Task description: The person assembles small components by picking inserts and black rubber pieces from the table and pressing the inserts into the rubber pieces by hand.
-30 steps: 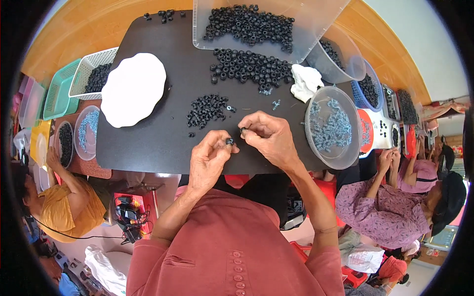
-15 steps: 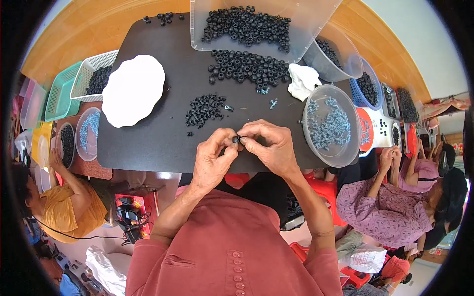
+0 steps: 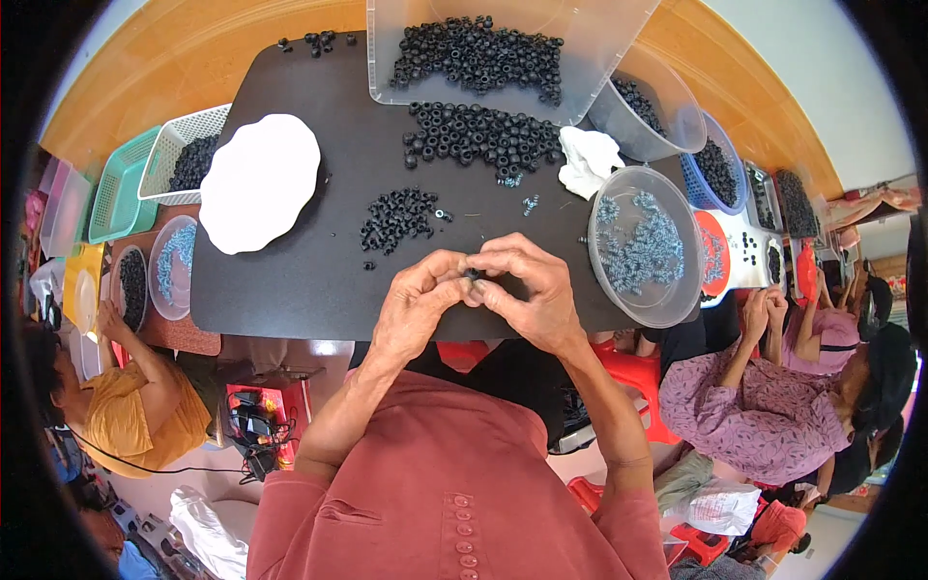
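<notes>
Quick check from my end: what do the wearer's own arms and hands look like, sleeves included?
The left hand and right hand are ungloved. The forearms are bare up to short, plain, dusty-red sleeves, matching the shirt. No watch or cable shows on either arm.

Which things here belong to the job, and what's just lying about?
Apparently in the job:
small dark piece between left hand and right hand
black piles
blue pieces in clear tub

Probably just lying about:
crumpled white cloth
scalloped white object
black cable bundle
</notes>
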`<state>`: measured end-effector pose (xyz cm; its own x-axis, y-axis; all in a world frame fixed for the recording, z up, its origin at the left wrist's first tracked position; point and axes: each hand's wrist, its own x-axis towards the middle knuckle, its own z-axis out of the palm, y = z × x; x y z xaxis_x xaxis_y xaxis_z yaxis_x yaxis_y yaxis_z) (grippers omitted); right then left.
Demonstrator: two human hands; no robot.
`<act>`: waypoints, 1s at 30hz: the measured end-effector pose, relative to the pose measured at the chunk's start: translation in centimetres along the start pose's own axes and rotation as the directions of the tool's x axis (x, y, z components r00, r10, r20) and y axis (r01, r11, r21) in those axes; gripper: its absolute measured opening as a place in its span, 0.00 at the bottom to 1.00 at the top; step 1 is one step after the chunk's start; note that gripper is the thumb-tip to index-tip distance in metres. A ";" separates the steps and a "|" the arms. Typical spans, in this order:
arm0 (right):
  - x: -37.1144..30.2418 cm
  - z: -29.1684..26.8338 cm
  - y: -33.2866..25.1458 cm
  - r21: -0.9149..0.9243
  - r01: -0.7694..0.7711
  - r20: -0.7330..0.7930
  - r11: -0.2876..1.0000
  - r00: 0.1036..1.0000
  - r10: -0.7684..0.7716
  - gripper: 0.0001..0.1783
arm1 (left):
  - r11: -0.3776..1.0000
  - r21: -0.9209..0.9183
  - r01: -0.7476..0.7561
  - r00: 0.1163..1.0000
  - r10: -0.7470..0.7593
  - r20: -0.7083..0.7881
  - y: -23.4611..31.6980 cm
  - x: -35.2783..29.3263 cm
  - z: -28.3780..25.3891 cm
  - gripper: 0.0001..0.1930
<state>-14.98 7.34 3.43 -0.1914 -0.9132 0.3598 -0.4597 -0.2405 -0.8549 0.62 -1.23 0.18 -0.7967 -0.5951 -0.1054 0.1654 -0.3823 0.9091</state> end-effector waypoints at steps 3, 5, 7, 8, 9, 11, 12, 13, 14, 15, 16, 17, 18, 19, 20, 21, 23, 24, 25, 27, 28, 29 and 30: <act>-0.1 0.2 -0.3 -0.093 0.056 -0.031 0.994 0.998 -0.059 0.19 | 0.972 -0.237 0.000 0.999 0.009 0.039 -0.9 0.2 -0.3 0.10; -0.4 0.6 0.1 -0.101 0.054 -0.054 0.993 0.997 -0.059 0.20 | 0.952 -0.296 0.072 0.997 -0.066 0.030 -0.2 0.4 0.2 0.09; -0.7 1.0 0.6 -0.109 0.050 -0.076 0.993 0.995 -0.059 0.20 | 0.943 -0.319 0.097 0.995 -0.090 0.037 0.0 0.6 0.5 0.09; -0.8 1.1 0.9 -0.141 0.062 -0.101 0.988 0.992 -0.077 0.21 | 0.932 -0.341 0.120 0.993 -0.112 0.043 0.1 0.7 0.6 0.08; -0.9 1.3 1.0 -0.173 0.073 -0.126 0.982 0.987 -0.095 0.21 | 0.932 -0.341 0.122 0.993 -0.114 0.042 0.0 0.8 0.5 0.08; -0.9 1.5 1.2 -0.189 0.082 -0.143 0.979 0.984 -0.110 0.21 | 0.917 -0.374 0.140 0.990 -0.137 0.035 -0.3 0.9 0.4 0.08; -0.9 1.6 1.3 -0.206 0.094 -0.159 0.974 0.979 -0.128 0.21 | 0.916 -0.374 0.142 0.990 -0.140 0.034 -0.6 1.0 0.2 0.08; -0.9 1.7 1.5 -0.205 0.091 -0.159 0.975 0.979 -0.125 0.21 | 0.917 -0.372 0.146 0.989 -0.138 0.049 -1.1 1.0 -0.1 0.09; -1.0 1.8 1.7 -0.222 0.120 -0.163 0.968 0.974 -0.158 0.21 | 0.917 -0.369 0.150 0.989 -0.136 0.064 -1.4 1.1 -0.3 0.10; -1.1 2.0 1.8 -0.239 0.144 -0.168 0.960 0.968 -0.187 0.21 | 0.916 -0.369 0.155 0.988 -0.141 0.064 -1.2 1.2 -0.2 0.10; -1.1 2.0 1.9 -0.238 0.140 -0.170 0.961 0.968 -0.183 0.21 | 0.919 -0.355 0.169 0.986 -0.155 0.069 -0.8 1.3 -0.1 0.10; -1.0 2.0 1.9 -0.263 0.173 -0.169 0.949 0.960 -0.222 0.21 | 0.922 -0.341 0.183 0.983 -0.168 0.073 -0.6 1.3 0.0 0.09; -0.9 2.0 1.9 -0.289 0.211 -0.164 0.934 0.950 -0.265 0.21 | 0.922 -0.340 0.183 0.983 -0.169 0.072 -0.7 1.3 0.0 0.09; -0.9 2.0 1.8 -0.287 0.211 -0.165 0.934 0.950 -0.266 0.21 | 0.923 -0.348 0.163 0.987 -0.150 0.063 -1.0 1.3 -0.1 0.09; -0.9 1.9 1.6 -0.250 0.141 -0.165 0.958 0.969 -0.186 0.22 | 0.924 -0.356 0.142 0.990 -0.131 0.053 -1.1 1.2 -0.1 0.09; -0.9 1.9 1.5 -0.210 0.070 -0.161 0.975 0.981 -0.106 0.22 | 0.924 -0.355 0.139 0.990 -0.130 0.050 -1.0 1.3 0.0 0.09; -0.6 2.1 1.3 -0.201 0.054 -0.194 0.978 0.977 -0.094 0.23 | 0.931 -0.353 0.099 0.995 -0.085 0.053 -0.8 1.4 0.0 0.09; -0.5 2.2 1.2 -0.198 0.033 -0.230 0.980 0.970 -0.079 0.23 | 0.931 -0.352 0.097 0.995 -0.083 0.054 -0.8 1.4 0.0 0.09; -0.5 2.1 1.2 -0.200 0.035 -0.232 0.979 0.969 -0.082 0.23 | 0.930 -0.354 0.099 0.995 -0.088 0.046 -1.0 1.4 -0.1 0.08; -0.6 1.9 1.4 -0.275 0.088 -0.167 0.957 0.976 -0.138 0.22 | 0.930 -0.354 0.101 0.995 -0.089 0.048 -1.3 1.6 -0.1 0.07; -0.7 1.8 1.4 -0.284 0.089 -0.175 0.955 0.974 -0.142 0.22 | 0.936 -0.337 0.105 0.994 -0.095 0.047 -1.4 1.6 -0.2 0.07; -0.7 1.9 1.4 -0.338 0.139 -0.160 0.931 0.966 -0.202 0.21 | 0.941 -0.319 0.110 0.994 -0.100 0.048 -1.5 1.6 -0.2 0.07; -0.7 1.8 1.4 -0.393 0.187 -0.141 0.900 0.955 -0.260 0.20 | 0.942 -0.318 0.110 0.993 -0.094 0.066 -1.6 1.7 -0.3 0.07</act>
<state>-13.94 6.99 1.29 -0.1853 -0.7632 0.6190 -0.7907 -0.2582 -0.5551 -0.79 -1.80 -1.60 -0.8451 -0.5091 -0.1634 0.2532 -0.6502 0.7163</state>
